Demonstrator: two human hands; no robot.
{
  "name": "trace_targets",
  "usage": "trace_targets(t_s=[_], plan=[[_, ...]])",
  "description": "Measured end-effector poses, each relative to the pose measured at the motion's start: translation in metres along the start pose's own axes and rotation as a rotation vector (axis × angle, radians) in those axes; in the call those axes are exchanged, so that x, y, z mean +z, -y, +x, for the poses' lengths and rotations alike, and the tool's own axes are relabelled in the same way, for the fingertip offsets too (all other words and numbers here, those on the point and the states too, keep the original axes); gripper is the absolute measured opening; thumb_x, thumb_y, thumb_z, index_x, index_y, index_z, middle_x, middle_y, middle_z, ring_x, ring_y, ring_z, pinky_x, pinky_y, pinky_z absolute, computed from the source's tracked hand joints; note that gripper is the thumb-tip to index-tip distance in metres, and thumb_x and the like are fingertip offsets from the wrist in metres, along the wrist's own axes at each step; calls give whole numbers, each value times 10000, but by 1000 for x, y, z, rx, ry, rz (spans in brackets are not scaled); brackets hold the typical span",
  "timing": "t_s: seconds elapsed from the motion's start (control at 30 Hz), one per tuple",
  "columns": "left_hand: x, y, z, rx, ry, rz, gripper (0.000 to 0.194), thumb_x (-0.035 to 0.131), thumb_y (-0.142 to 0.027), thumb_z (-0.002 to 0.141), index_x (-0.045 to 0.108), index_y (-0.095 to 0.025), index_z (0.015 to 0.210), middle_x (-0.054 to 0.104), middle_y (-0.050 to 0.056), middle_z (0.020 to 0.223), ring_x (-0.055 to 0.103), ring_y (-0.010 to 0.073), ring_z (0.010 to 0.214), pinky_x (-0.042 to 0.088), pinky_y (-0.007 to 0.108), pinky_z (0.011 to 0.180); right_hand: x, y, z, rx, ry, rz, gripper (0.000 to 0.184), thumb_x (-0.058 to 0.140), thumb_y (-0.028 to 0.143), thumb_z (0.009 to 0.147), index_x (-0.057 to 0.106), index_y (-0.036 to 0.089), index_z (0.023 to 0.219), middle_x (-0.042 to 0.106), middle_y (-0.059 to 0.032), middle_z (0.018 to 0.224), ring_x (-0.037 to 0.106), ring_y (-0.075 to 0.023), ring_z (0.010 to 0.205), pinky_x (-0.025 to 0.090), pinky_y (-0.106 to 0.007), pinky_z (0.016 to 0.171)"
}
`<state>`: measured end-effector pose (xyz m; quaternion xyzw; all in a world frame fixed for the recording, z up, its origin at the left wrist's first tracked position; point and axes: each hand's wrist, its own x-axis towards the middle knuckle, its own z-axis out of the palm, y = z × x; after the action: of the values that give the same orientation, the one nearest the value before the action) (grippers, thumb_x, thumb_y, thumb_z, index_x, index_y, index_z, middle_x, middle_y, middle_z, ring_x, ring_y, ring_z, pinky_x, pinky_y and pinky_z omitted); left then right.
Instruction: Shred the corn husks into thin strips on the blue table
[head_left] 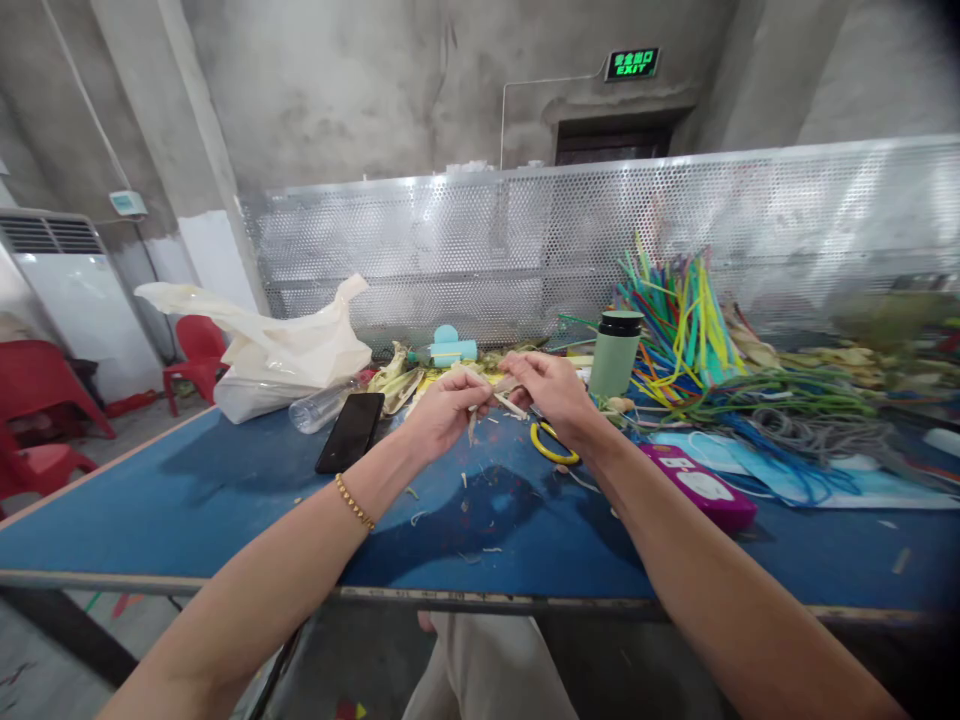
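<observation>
Above the middle of the blue table, my left hand (448,408) and my right hand (553,388) work close together, fingers pinched. Between them they hold a pale strip of dried husk (511,402), and a short end hangs below my left fingers. The fingertips partly cover it. Just below my right hand lie yellow-handled scissors (553,443), partly hidden by the wrist. Small pale scraps are scattered on the table under both hands. More dry husks (397,380) lie beyond my left hand.
Left on the blue table (247,510) are a black phone (351,432), a clear plastic cup (319,408) and a white plastic bag (292,345). To the right stand a green bottle (615,355), colourful strips (690,320), a purple box (701,488) and blue masks (780,475). A perforated metal panel (420,240) rises behind.
</observation>
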<state>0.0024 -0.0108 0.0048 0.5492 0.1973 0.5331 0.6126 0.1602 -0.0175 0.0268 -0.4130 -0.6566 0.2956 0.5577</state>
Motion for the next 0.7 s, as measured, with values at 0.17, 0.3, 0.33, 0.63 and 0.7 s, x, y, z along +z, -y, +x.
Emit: trace_targets(t_s=[0.17,0.3,0.33,0.63,0.7], plan=[[-5,3,4,95,-138,-13,135,755,-173,674,625,-143,690,584,-6,668,516,96,643,392,253,644,1,-2,-4,25,121,0,420,726,560,707,633,154,655,645,-42,594,555,-112,492,413,-224,453],[-5,0,3,69,-99,-1,145,764,-193,671,632,-137,686,575,-8,660,509,93,626,390,251,634,4,0,-7,-73,186,40,305,719,447,715,647,152,679,590,3,533,515,-95,475,405,-222,465],[-5,-1,3,55,-78,-4,150,766,-200,673,632,-134,686,579,-5,665,510,93,623,389,251,628,4,0,-7,-78,193,38,288,713,429,717,648,151,678,583,7,526,503,-92,467,395,-221,456],[-9,-4,4,9,-20,13,218,803,-267,669,662,-101,682,596,22,654,506,91,591,380,248,593,6,3,-8,-105,174,-41,190,667,334,716,649,148,677,582,6,521,490,-94,455,366,-227,444],[-9,-1,5,9,-28,13,203,798,-239,670,654,-98,650,578,17,616,484,85,564,364,241,571,6,2,-8,-105,178,-55,177,657,321,717,654,146,686,585,6,521,497,-96,461,368,-226,449]])
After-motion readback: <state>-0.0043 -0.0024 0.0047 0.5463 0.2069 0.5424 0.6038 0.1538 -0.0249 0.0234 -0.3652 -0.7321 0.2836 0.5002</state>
